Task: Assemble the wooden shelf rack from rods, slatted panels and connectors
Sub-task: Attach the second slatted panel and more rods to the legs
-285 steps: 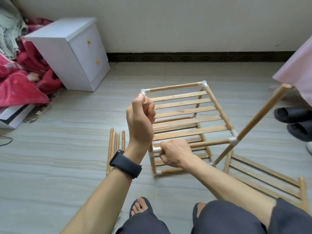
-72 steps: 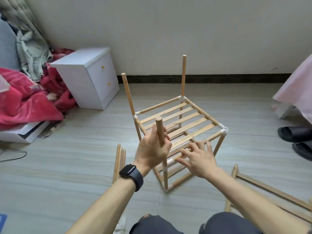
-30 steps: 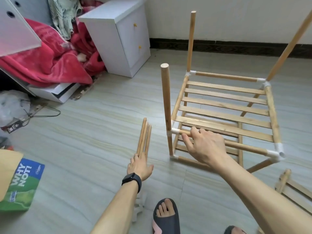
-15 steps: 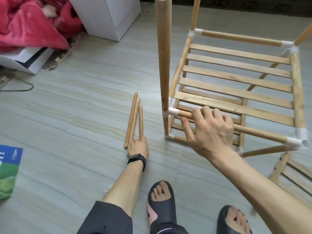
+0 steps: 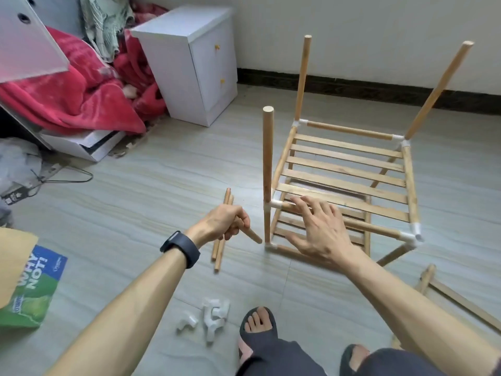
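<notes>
A half-built rack (image 5: 349,183) stands on the floor, in front of the person's feet. It has two slatted panels, one above the other. The upper panel shows five pale wooden slats, as far as they can be counted, inside a frame of round rails. Four white connectors (image 5: 277,204) join the corners of that upper frame, and one more shows at the rack's near left foot.

Three upright rods (image 5: 267,158) rise from the upper corners: near left, far left and far right. The near right corner carries only its connector.

The right hand (image 5: 322,232) lies on the rack's near rail, fingers straight and spread, gripping nothing. The left hand (image 5: 225,222), just left of the rack, has its fingers curled round one loose rod (image 5: 250,236), whose free end points at the rack's near left leg.

Two more rods (image 5: 219,253) lie side by side on the floor left of the rack, partly under that hand. A small heap of spare connectors (image 5: 214,316) lies nearer the person than the rack; their number is unclear. One spare slatted panel (image 5: 461,299) lies on the floor right of the rack.

A white cabinet (image 5: 195,63) stands beyond the rack's left side, with a red blanket (image 5: 67,99) further left.
</notes>
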Tool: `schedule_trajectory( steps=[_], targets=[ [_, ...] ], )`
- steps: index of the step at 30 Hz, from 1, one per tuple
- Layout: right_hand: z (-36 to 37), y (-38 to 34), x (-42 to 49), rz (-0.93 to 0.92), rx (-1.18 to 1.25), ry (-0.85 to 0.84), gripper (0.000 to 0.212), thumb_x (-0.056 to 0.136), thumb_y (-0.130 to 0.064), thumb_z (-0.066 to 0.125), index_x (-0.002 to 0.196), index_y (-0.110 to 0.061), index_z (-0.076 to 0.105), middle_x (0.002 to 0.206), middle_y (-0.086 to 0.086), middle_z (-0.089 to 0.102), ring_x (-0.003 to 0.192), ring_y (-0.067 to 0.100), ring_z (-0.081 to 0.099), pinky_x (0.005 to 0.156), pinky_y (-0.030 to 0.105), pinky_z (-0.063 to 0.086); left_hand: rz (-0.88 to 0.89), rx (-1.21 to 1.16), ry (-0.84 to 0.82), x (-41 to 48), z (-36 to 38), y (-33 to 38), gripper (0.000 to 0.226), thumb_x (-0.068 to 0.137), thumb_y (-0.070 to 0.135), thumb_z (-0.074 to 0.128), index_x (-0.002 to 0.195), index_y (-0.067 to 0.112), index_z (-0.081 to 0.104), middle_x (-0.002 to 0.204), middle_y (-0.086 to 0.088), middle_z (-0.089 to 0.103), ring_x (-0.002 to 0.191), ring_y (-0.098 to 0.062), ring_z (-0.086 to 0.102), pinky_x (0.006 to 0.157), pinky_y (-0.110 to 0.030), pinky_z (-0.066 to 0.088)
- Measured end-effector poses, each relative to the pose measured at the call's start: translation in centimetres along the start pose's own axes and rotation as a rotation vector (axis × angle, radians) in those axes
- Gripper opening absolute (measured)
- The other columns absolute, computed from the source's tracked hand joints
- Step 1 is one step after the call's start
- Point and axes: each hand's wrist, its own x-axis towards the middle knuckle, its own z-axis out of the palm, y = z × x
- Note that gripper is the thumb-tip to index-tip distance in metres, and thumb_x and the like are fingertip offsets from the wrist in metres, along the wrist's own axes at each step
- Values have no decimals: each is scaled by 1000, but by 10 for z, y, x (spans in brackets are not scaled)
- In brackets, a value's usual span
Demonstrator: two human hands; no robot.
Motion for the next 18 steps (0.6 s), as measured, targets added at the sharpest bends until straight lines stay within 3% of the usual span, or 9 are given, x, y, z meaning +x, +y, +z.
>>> schedule_trajectory(
  steps=[2,3,5,8,10,12,15,18],
  targets=[
    [-16,-2,-4,-28,101,-70,96,73,-71,43,158,-32,21,163,3,26,152,27,15,122,55,10,49,-45,-19,-21,-6,25,36,88,27,36,73,8,63,47,1,42,45,-15,34,48,-25,24],
    [-23,-5,-7,-57,151,-84,99,68,-70,42,157,-32,22,163,1,27,153,25,12,123,53,9,75,-86,-24,-31,-7,37,39,91,24,33,71,8,62,48,0,38,45,-16,32,50,-27,24],
    [-37,-15,-21,-102,364,-110,97,63,-65,51,153,-36,30,155,-3,41,147,20,26,119,45,26,117,-208,-57,-47,-3,61,39,91,23,32,68,9,61,52,-2,32,48,-18,32,52,-30,27],
    [-48,-24,-46,-89,707,-44,59,79,-47,71,134,-38,51,123,-11,64,115,10,58,97,31,47,155,-313,-177,-55,14,92,41,92,29,34,67,10,60,59,-4,30,51,-19,36,57,-32,32],
    [-51,-16,-58,-33,723,150,22,93,-35,70,113,-33,62,95,-11,70,89,9,65,81,32,52,173,-298,-214,-52,32,109,50,98,38,33,68,11,63,56,-3,33,50,-19,40,58,-33,33],
    [-54,2,-68,25,731,230,4,99,-31,64,100,-31,60,81,-6,70,75,10,66,72,38,55,186,-287,-183,-47,52,125,58,103,47,31,80,11,70,55,-2,43,51,-19,47,57,-32,37],
    [-59,35,-84,173,905,282,12,102,-24,59,111,-32,55,86,3,73,75,15,73,73,43,61,259,-135,-52,-26,82,138,42,106,46,37,104,16,66,75,-1,62,66,-18,59,67,-35,48],
    [-68,70,-97,360,1097,460,18,103,-16,57,115,-28,54,82,4,68,68,17,68,70,38,59,353,244,27,4,109,131,32,101,49,47,120,25,58,112,0,66,104,-20,62,95,-42,51]
  ],
)
